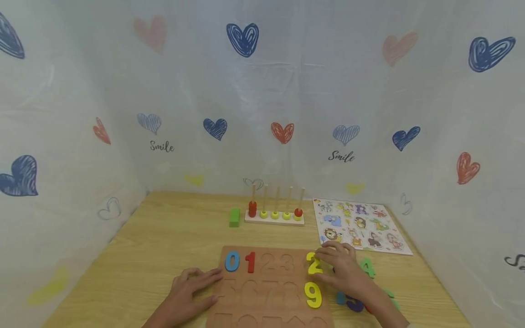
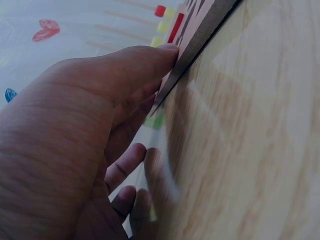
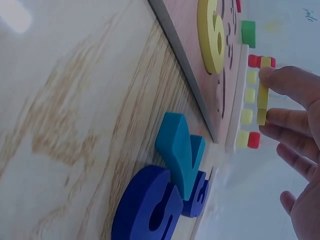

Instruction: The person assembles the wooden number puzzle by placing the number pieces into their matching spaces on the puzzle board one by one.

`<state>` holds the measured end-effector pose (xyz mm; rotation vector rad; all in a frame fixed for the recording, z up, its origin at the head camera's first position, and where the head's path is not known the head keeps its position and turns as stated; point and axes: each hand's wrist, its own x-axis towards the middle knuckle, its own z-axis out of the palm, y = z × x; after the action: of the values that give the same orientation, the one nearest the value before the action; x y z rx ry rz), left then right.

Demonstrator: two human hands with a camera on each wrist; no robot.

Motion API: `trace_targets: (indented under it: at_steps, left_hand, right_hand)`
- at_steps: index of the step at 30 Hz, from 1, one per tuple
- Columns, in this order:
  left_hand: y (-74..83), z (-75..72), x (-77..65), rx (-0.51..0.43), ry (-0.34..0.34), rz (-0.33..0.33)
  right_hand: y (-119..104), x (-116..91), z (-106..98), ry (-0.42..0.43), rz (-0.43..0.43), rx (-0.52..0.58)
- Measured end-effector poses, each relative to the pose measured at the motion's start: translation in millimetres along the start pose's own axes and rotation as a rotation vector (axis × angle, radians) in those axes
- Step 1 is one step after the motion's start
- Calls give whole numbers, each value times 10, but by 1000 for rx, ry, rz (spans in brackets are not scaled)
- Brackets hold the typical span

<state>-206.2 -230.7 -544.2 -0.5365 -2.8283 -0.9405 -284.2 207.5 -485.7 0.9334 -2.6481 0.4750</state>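
A brown number puzzle board (image 1: 262, 249) lies on the table with a blue 0 (image 1: 227, 261) and a red 1 (image 1: 251, 263) in its top row. My left hand (image 1: 186, 291) rests against the board's left edge, thumb and fingertips touching it. Over the board's right side my right hand (image 1: 346, 271) pinches a yellow number 2 (image 3: 263, 92) between thumb and fingers, raised off the board in the right wrist view. A yellow 9 (image 1: 319, 295) lies on the board nearer me. Empty recesses fill the rest of the board.
Right of the board lie a green 4 (image 1: 368, 269), a teal numeral (image 3: 175, 150) and dark blue numerals (image 3: 130, 205), partly hidden by the right arm. Behind stand a green block (image 1: 234, 217) and a peg counter (image 1: 266, 220) with beads; an animal picture board (image 1: 321, 218) lies at back right.
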Motion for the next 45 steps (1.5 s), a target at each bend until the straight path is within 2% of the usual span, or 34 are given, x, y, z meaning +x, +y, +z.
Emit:
trace_targets:
  at_steps: [21, 30, 45]
  left_hand:
    - [-14, 6, 4, 20, 15, 12]
    - [-1, -6, 8, 10, 6, 4]
    - [26, -8, 0, 8, 19, 31]
  right_hand:
    - [-172, 157, 104, -40, 14, 30]
    - [-260, 246, 117, -103, 7, -51]
    - [-296, 314, 204, -77, -22, -22]
